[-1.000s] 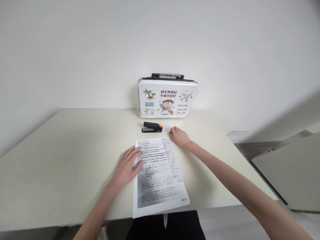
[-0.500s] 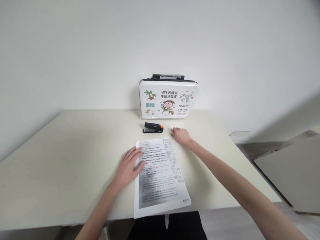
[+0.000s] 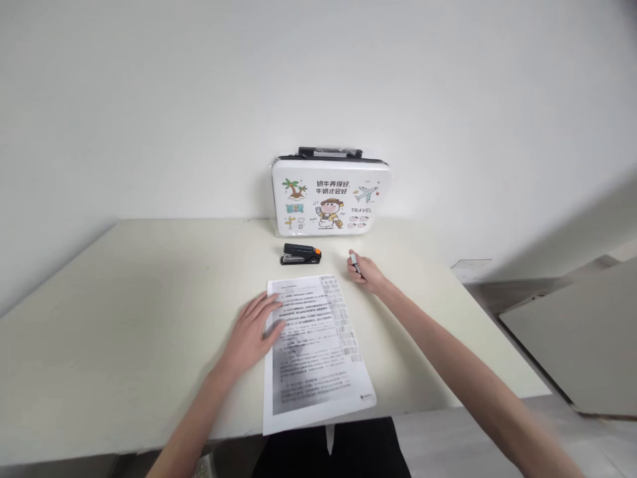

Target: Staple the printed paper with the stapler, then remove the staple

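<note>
A: Nearest item, and its condition?

B: Printed paper [image 3: 316, 375], lying flat, its near edge at the front of the bench [image 3: 149, 332]. Sheet count: cannot tell.

A: Left hand [image 3: 255, 330]?

B: On the paper's left margin, fingers extended and slightly spread, nothing gripped. Good practice: light, flat pressure, so that the paper neither slides nor creases.

A: Right hand [image 3: 365, 272]?

B: Just beyond the paper's far right corner, fingers closed round a small grey item [image 3: 354, 261]; identity not established. Recommended: a secure pinch, one end exposed, any movement clear of the paper's corner.

A: Farther out?

B: Black stapler [image 3: 300, 254], just past the paper's far edge, apart from both hands. Beyond it, roughly in line with the paper, a white case [image 3: 328, 174] stands upright, handle uppermost.
</note>
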The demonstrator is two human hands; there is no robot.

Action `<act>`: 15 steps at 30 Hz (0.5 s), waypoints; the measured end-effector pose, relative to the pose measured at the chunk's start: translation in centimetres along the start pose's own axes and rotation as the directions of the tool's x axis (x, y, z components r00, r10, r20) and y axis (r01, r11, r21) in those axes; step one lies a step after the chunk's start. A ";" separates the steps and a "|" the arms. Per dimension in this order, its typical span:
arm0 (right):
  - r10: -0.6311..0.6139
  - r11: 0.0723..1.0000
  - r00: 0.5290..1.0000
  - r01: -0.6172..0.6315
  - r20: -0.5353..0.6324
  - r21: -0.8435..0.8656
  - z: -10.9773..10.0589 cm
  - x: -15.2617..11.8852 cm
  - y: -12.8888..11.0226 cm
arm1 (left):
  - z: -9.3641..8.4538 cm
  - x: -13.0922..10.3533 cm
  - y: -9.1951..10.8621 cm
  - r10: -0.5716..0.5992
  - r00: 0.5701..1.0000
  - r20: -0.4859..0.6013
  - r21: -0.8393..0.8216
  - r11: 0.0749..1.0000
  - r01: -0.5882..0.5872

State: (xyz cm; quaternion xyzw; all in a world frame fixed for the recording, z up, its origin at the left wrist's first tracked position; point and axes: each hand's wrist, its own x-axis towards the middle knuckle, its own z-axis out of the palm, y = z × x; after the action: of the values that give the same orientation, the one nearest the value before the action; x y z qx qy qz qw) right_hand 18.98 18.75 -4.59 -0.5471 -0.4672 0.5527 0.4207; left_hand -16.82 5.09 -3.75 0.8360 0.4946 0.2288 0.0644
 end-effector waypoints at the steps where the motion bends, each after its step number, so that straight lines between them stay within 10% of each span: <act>1: 0.014 0.997 0.999 -0.017 0.042 0.079 0.1 -0.3 0.1 | 0.0 0.0 0.0 0.000 1.000 -0.001 -0.002 1.000 0.000; 8: 0.070 0.886 0.976 -0.157 0.208 0.437 -0.1 -1.1 0.4 | 0.2 0.0 -0.2 -0.008 1.000 0.001 0.000 1.000 0.008; 15: 0.070 0.824 0.990 -0.125 0.119 0.553 0.3 -0.7 0.5 | 0.1 0.1 -0.1 -0.016 1.000 -0.002 -0.005 1.000 0.016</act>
State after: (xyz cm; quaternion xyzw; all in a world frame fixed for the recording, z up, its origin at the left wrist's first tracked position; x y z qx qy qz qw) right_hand 18.78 17.97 -4.95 -0.3969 -0.2756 0.7108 0.5111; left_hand -16.85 5.23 -3.82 0.8316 0.5008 0.2305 0.0678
